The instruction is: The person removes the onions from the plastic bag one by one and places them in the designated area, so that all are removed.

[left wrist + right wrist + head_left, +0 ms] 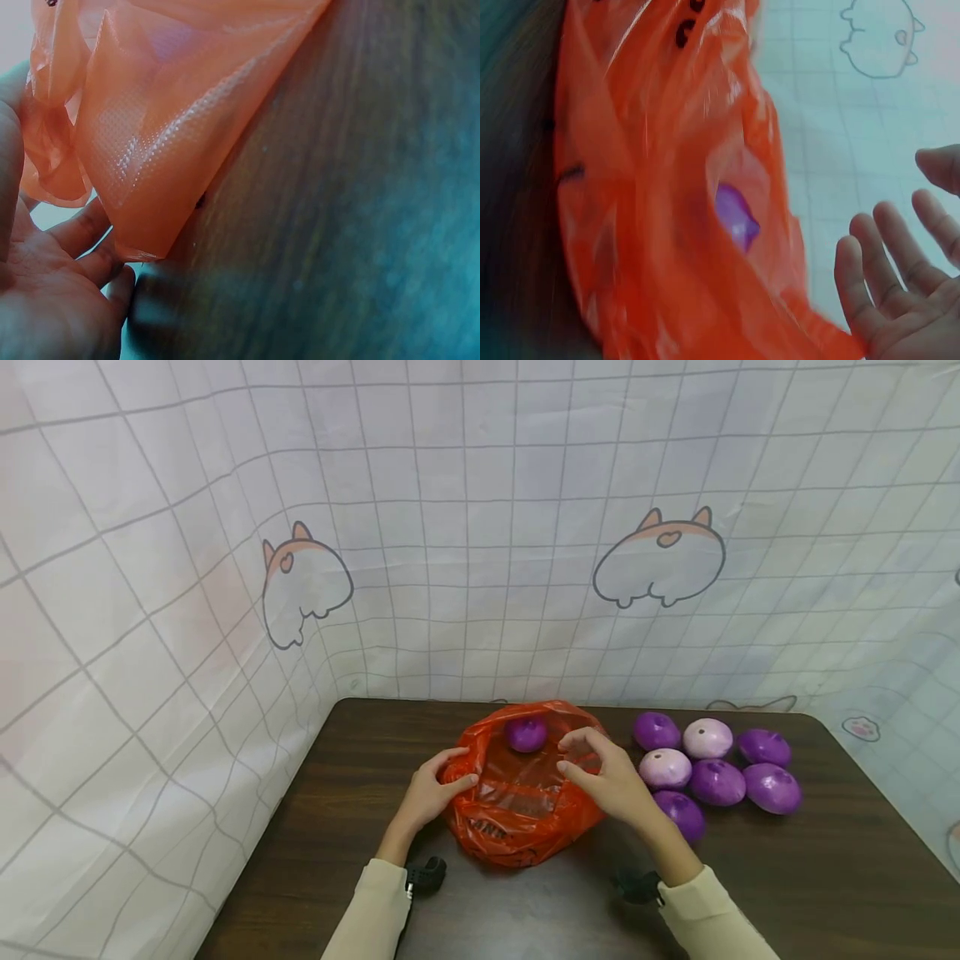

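Observation:
A red plastic bag [517, 839] lies with its wide mouth spread, and one purple onion [527, 734] sits inside toward the back. My left hand [426, 792] holds the bag's left rim, thumb and fingers curved around the folded plastic. In the left wrist view, the fingers [86, 225] lie partly behind the orange-looking film. Over the right side of the mouth hovers my right hand [606, 775], its fingers spread in a loose curve with nothing between them. The right wrist view shows that hand's fingers [889, 259] beside the bag, with the onion [736, 217] showing through the opening.
Several onions, dark purple [717, 782] and paler pinkish [707, 738], sit grouped on the dark wooden table [825, 877] right of the bag. A white grid-patterned cloth [480, 568] hangs along the table's back and left side.

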`<state>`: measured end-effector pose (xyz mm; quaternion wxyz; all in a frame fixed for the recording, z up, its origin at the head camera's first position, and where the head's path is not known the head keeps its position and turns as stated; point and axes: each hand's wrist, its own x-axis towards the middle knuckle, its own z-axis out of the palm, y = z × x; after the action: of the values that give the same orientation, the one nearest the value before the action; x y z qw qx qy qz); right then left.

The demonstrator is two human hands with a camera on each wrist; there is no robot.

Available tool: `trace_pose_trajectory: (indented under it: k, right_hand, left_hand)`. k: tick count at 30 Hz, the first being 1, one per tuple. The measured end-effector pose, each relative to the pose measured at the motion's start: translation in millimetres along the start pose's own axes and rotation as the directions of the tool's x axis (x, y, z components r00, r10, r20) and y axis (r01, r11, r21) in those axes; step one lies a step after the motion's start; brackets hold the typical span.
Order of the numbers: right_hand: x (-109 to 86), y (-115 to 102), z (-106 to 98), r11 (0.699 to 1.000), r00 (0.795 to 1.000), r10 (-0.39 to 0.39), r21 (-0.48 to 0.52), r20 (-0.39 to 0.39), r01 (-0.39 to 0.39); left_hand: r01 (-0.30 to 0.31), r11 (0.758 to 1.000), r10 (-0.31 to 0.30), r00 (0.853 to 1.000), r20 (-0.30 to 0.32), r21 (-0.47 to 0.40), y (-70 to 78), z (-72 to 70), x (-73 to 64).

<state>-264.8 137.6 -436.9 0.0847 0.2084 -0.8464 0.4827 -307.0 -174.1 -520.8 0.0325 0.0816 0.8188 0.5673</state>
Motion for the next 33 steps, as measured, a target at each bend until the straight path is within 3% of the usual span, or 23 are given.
trace_pose_trajectory:
  k: [6, 13, 16, 23, 33]
  right_hand:
    - [15.9, -8.2, 26.7, 1.000, 1.000, 0.004, 0.014, -0.018, -0.004]
    - [23.0, -24.5, 40.8, 0.980, 0.992, -0.113, -0.172, -0.054, 0.102]
    - [24.7, -29.8, 45.3, 0.972, 0.992, -0.122, -0.206, -0.041, 0.111]
    - [32.7, -18.6, 58.0, 0.996, 0.999, 0.032, -0.086, 0.006, -0.032]
    - [50.5, 10.4, 73.0, 0.962, 0.977, 0.208, -0.168, -0.057, -0.214]
  left_hand:
    - [0.005, 1.000, -0.005, 1.000, -0.001, 0.002, 1.5, -1.8, -3.2]
    - [0.009, 1.000, -0.009, 1.000, 0.011, -0.007, 4.7, -1.4, -4.8]
    - [0.002, 1.000, -0.002, 1.000, 0.013, -0.010, 4.3, -1.8, -4.7]
    - [0.000, 1.000, 0.000, 1.000, 0.007, 0.004, 2.2, -3.5, -4.8]
    - [-0.002, 1.000, 0.002, 1.000, 0.024, 0.011, -1.9, -3.7, -6.2]
